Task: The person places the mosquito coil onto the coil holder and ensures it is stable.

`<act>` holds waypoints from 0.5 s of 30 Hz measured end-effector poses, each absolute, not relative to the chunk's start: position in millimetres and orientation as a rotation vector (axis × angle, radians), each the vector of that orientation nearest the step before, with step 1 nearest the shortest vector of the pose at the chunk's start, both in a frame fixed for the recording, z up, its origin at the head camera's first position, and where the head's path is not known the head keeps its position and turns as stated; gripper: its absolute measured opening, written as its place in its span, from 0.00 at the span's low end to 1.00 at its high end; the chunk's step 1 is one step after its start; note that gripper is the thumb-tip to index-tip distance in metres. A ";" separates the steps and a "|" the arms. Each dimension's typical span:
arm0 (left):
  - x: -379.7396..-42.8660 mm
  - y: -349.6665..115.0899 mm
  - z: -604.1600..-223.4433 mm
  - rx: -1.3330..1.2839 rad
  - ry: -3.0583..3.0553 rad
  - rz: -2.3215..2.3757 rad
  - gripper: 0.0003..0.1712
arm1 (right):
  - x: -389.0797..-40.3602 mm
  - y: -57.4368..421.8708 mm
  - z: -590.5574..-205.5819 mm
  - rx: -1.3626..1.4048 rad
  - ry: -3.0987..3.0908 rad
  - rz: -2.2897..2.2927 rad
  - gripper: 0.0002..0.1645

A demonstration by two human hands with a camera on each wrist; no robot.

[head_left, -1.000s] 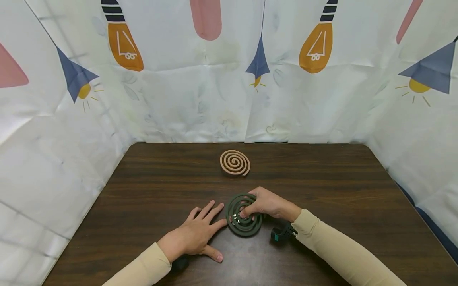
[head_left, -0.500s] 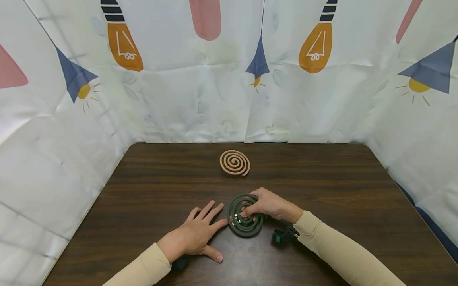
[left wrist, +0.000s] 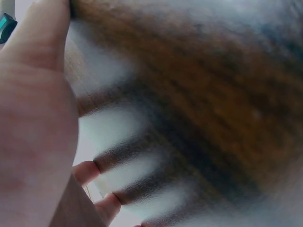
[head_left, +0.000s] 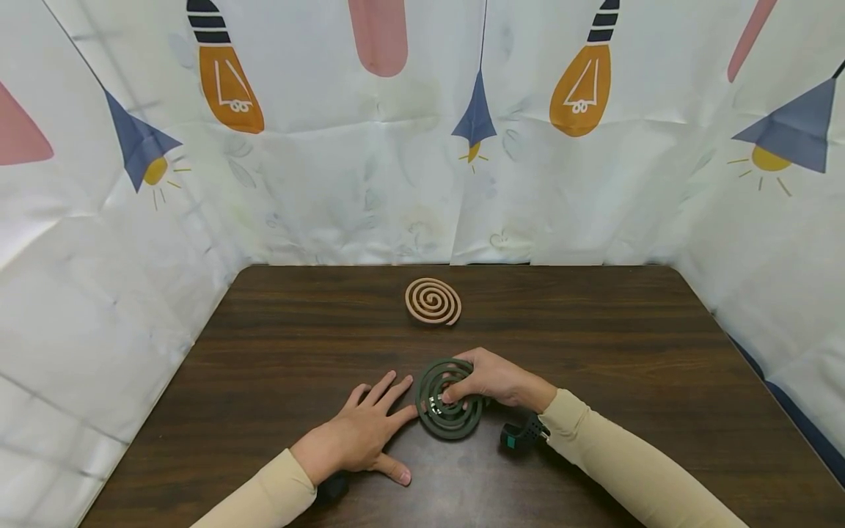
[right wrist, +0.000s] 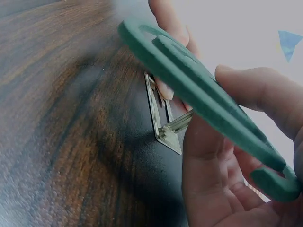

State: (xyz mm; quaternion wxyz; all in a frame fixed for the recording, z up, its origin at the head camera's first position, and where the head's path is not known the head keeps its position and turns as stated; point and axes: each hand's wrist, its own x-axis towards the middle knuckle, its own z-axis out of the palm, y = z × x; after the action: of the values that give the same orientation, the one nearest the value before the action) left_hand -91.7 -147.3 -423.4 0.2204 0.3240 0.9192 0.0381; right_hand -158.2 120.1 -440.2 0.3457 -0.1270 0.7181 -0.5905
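A dark green mosquito coil point(head_left: 430, 425) is pinched by my right hand point(head_left: 498, 381), thumb on top and fingers beneath. In the right wrist view the coil point(right wrist: 199, 101) tilts above a small metal coil stand point(right wrist: 168, 139), whose raised prong reaches towards its underside. Through the coil's gaps in the head view, glints of the stand point(head_left: 435, 405) show. My left hand point(head_left: 361, 433) lies on the table with fingers spread, its index fingertip at the coil's left edge. A left fingertip point(right wrist: 164, 90) rests at the stand's flat base in the right wrist view.
A tan mosquito coil point(head_left: 432, 301) lies farther back on the dark wooden table point(head_left: 297, 308). Printed white curtains point(head_left: 317, 183) stand behind and beside the table. A black wrist device point(head_left: 518, 434) hangs under the right wrist.
The right hand has shifted the green coil slightly right, then back left over the stand. The left hand stays in the same place.
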 end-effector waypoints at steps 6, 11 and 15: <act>-91.9 -147.2 -424.6 0.888 2.536 0.112 0.59 | -158.6 119.5 -440.9 -0.322 1.839 -1.556 0.22; -92.0 -147.5 -425.5 0.889 2.537 0.103 0.59 | -159.1 119.4 -441.1 -0.311 1.831 -1.564 0.23; -92.1 -147.9 -425.4 0.896 2.542 0.106 0.59 | -159.8 119.6 -441.6 -0.304 1.816 -1.568 0.26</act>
State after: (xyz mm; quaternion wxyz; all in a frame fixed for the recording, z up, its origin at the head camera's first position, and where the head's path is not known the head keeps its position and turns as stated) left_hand -92.1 -147.9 -425.4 0.2205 0.3240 0.9192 0.0382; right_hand -159.8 119.6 -441.6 0.3538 -0.1174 0.7023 -0.6065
